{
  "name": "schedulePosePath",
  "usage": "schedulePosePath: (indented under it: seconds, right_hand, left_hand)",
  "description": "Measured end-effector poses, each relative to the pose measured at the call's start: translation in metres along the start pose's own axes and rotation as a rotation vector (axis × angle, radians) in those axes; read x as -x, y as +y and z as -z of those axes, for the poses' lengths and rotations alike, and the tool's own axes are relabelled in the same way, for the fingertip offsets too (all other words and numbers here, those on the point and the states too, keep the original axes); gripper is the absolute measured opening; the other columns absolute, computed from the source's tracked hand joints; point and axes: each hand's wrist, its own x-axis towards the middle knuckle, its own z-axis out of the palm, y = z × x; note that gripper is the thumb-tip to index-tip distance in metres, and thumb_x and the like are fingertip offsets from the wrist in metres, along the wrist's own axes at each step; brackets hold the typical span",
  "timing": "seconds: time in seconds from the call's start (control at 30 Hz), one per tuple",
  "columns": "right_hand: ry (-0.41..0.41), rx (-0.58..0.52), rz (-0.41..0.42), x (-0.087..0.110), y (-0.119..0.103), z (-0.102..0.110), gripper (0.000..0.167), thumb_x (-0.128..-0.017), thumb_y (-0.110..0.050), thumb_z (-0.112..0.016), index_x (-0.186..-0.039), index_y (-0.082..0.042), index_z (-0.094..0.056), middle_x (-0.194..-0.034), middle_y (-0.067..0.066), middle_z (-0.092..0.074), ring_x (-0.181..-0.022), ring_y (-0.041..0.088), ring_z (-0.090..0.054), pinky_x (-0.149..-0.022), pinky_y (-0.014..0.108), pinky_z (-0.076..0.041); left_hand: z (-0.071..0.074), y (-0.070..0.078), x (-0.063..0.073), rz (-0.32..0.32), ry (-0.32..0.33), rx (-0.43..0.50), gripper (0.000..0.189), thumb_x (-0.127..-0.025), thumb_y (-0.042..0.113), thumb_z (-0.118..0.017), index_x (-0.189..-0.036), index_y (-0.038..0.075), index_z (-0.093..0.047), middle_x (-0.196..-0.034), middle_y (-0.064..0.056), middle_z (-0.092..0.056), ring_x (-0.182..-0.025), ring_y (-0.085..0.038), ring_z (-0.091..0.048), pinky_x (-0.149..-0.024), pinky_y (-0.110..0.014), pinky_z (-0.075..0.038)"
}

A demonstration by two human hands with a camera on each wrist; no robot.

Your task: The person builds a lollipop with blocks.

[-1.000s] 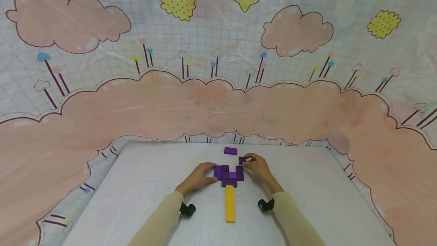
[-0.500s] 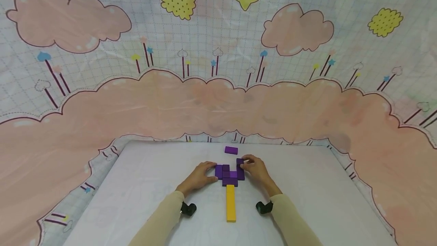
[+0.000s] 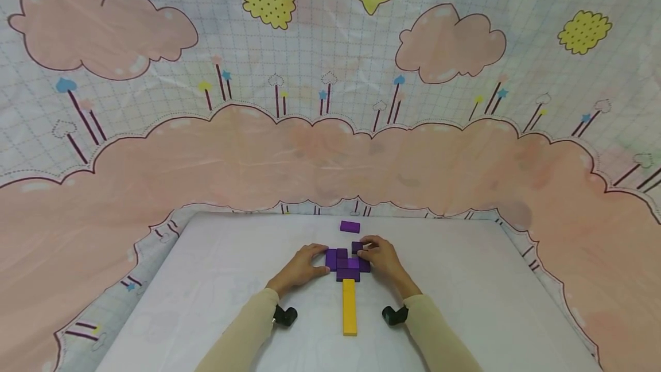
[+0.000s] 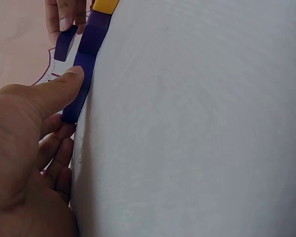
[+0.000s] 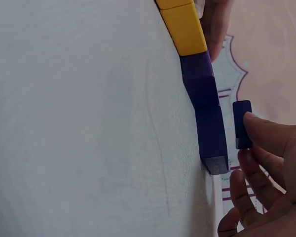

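Note:
My left hand [image 3: 299, 266] pinches the two ends of an upright-lying purple block [image 3: 331, 259], at the left side of a cluster of purple blocks [image 3: 348, 275]. In the left wrist view the thumb presses on this purple block [image 4: 79, 101]. Between thumb and fingertips, my right hand [image 3: 384, 258] holds a small dark purple block [image 3: 356, 247] near the cluster's upper right. The right wrist view has this small block [image 5: 240, 129] raised above the cluster. The right fingers partly cover the cluster's right-hand block [image 3: 365, 265].
Yellow blocks [image 3: 349, 309] form a straight strip running from the cluster toward the person. One loose purple block [image 3: 350, 227] lies farther back on the white table [image 3: 232, 234]. Behind the table hangs a cloth with printed clouds [image 3: 330, 159].
My right hand has carried the small dark purple block left, from beyond the cluster's right corner, over the right-hand block, to its inner side. The left hand stays in place.

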Motion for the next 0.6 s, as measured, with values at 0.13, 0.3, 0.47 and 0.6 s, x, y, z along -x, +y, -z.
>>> schedulePosePath:
  seconds: [0.13, 0.3, 0.47, 0.6]
  right_hand:
    - [0.0, 0.022, -0.004, 0.0006, -0.0022, -0.0026, 0.025, -0.086, -0.013, -0.075, -0.111, -0.012, -0.069, -0.116, 0.011, -0.067, -0.108, 0.028, -0.058, -0.096, 0.047, -0.051]
    - [-0.014, 0.048, 0.009, 0.0005, -0.0012, -0.0054, 0.024, -0.086, -0.013, -0.075, -0.109, -0.012, -0.069, -0.116, 0.012, -0.067, -0.11, 0.03, -0.059, -0.101, 0.052, -0.048]
    - [-0.031, 0.068, 0.022, 0.0013, -0.0021, -0.0064, 0.025, -0.085, -0.013, -0.076, -0.109, -0.011, -0.07, -0.116, 0.014, -0.067, -0.108, 0.031, -0.06, -0.1, 0.052, -0.049]
    - [-0.036, 0.09, 0.028, 0.0009, -0.0032, -0.006, 0.025, -0.085, -0.013, -0.076, -0.11, -0.01, -0.07, -0.117, 0.014, -0.067, -0.107, 0.031, -0.06, -0.1, 0.051, -0.051]
  left_hand:
    - [-0.0005, -0.0009, -0.0009, 0.005, 0.003, 0.007, 0.058, -0.088, 0.031, -0.074, -0.14, 0.014, -0.054, -0.147, -0.009, -0.051, -0.142, -0.035, -0.038, -0.118, -0.057, -0.031]
    - [-0.0006, -0.0014, -0.0008, -0.01, 0.004, 0.006, 0.058, -0.087, 0.03, -0.074, -0.139, 0.012, -0.054, -0.146, -0.01, -0.051, -0.141, -0.036, -0.039, -0.117, -0.057, -0.031]
    - [-0.0006, -0.0018, -0.001, -0.017, -0.001, -0.002, 0.059, -0.087, 0.029, -0.075, -0.139, 0.011, -0.055, -0.145, -0.01, -0.052, -0.14, -0.036, -0.04, -0.116, -0.058, -0.032]
    - [-0.0003, -0.0022, -0.002, -0.016, 0.0, 0.0, 0.059, -0.087, 0.029, -0.075, -0.139, 0.012, -0.054, -0.146, -0.01, -0.052, -0.14, -0.036, -0.04, -0.117, -0.057, -0.031]
